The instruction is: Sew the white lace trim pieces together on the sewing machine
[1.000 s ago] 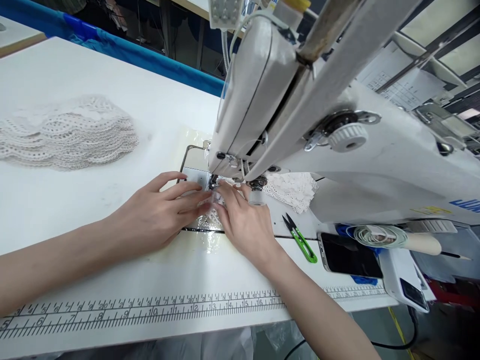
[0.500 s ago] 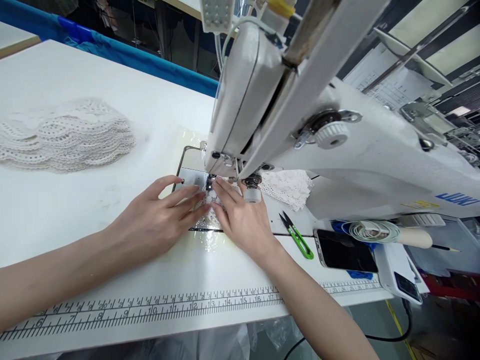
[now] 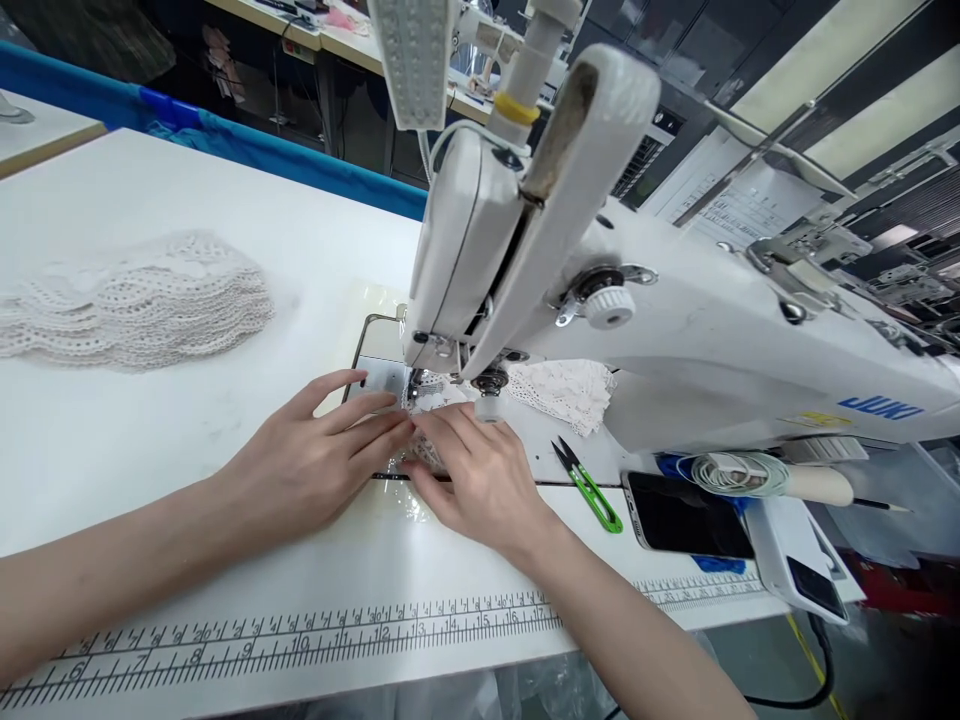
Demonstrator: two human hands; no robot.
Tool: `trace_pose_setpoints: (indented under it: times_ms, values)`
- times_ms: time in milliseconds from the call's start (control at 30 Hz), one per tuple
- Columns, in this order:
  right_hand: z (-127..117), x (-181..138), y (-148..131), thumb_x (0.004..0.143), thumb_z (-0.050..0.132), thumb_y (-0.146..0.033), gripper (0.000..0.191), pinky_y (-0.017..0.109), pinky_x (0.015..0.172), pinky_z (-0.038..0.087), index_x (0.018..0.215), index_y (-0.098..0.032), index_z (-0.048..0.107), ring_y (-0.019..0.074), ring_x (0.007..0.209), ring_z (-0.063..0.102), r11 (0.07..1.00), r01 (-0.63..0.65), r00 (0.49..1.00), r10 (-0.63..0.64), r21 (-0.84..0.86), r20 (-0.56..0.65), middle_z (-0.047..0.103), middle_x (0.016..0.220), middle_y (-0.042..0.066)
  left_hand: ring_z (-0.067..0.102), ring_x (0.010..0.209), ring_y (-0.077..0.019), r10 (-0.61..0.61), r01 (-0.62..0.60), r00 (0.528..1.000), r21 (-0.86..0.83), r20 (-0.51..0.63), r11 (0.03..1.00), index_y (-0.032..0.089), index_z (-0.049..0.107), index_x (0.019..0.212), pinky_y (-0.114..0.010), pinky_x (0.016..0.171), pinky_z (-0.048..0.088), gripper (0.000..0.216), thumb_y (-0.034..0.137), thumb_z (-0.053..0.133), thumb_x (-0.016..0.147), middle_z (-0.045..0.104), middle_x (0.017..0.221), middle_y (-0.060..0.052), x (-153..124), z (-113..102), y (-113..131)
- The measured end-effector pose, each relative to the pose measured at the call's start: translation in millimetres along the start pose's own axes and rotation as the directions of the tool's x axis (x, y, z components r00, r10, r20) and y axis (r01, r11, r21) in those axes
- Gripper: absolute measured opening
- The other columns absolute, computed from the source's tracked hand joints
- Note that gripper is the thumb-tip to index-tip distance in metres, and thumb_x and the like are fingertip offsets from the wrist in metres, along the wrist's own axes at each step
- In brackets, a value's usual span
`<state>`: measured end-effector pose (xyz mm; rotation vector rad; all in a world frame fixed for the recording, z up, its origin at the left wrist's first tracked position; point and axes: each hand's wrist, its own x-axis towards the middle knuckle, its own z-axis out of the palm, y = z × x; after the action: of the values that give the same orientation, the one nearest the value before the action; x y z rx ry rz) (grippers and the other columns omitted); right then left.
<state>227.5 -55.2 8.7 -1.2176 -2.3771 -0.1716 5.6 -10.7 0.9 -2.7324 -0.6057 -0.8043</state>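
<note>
A small piece of white lace [image 3: 427,452] lies at the presser foot [image 3: 413,382] of the white sewing machine [image 3: 480,250]. My left hand [image 3: 315,455] rests palm down left of the foot, fingers stretched and apart, tips by the metal plate [image 3: 381,374] and the lace edge. My right hand [image 3: 484,480] is on the lace in front of the foot. Its fingers bend over the lace and its thumb lies lower, with the lace between them. The fingertips of both hands nearly meet. More lace [image 3: 562,392] lies under the machine arm.
A stack of white eyelet lace [image 3: 142,305] lies on the left of the table. Right of my hand are green thread snips [image 3: 589,485], a phone [image 3: 686,515] and a coil of pale cord [image 3: 742,472]. A printed ruler [image 3: 337,640] runs along the front edge.
The view has shifted, showing more of the machine's top. My right hand has drawn back from the presser foot, its fingers more bent, baring lace behind them. My left hand stays beside the plate.
</note>
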Motion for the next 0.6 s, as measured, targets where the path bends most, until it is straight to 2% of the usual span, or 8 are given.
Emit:
trace_pose_setpoints:
  times_ms: [100,233,400,600]
  values:
    - [-0.2,-0.4,2.3,0.104,0.056,-0.026,0.023,0.035,0.081,0.049,0.112,-0.013,0.073,0.0211,0.094,0.068,0.999,0.032,0.999,-0.033,-0.039,-0.010,0.078,0.104,0.008,0.068,0.120,-0.0233,0.000,0.000,1.000,-0.003,-0.016,1.000,0.021,0.073,0.122,-0.046,0.119,0.039,0.034,0.012,0.046,0.104,0.079,0.121,-0.002,-1.0,-0.6,-0.3]
    - [-2.2,-0.3,4.1,0.105,0.056,-0.025,0.021,0.034,0.082,0.049,0.104,-0.016,0.076,0.0191,0.093,0.068,0.995,0.058,0.998,-0.059,-0.079,-0.003,0.079,0.103,0.006,0.069,0.118,-0.0228,0.020,-0.020,1.000,0.028,0.017,0.999,0.021,0.074,0.120,-0.046,0.120,0.039,0.031,0.013,0.049,0.104,0.079,0.122,-0.001,-2.1,-1.8,0.3]
    - [-4.0,0.7,3.5,0.104,0.058,-0.024,0.020,0.034,0.085,0.051,0.104,-0.015,0.076,0.0186,0.093,0.068,0.994,0.072,0.997,-0.073,-0.086,-0.014,0.079,0.104,0.005,0.070,0.115,-0.0225,0.016,-0.016,1.000,0.014,0.004,1.000,0.019,0.074,0.120,-0.047,0.123,0.036,0.030,0.013,0.051,0.103,0.080,0.121,-0.004,-2.0,-1.8,1.7]
    - [-3.6,1.6,4.1,0.105,0.058,-0.024,0.021,0.035,0.084,0.053,0.109,-0.015,0.076,0.0185,0.094,0.069,0.992,0.070,0.997,-0.071,-0.101,-0.005,0.079,0.107,0.007,0.070,0.116,-0.0218,-0.015,0.015,0.999,-0.007,-0.028,1.000,0.022,0.073,0.123,-0.047,0.125,0.035,0.032,0.014,0.050,0.103,0.079,0.123,-0.003,-6.6,6.6,-0.2]
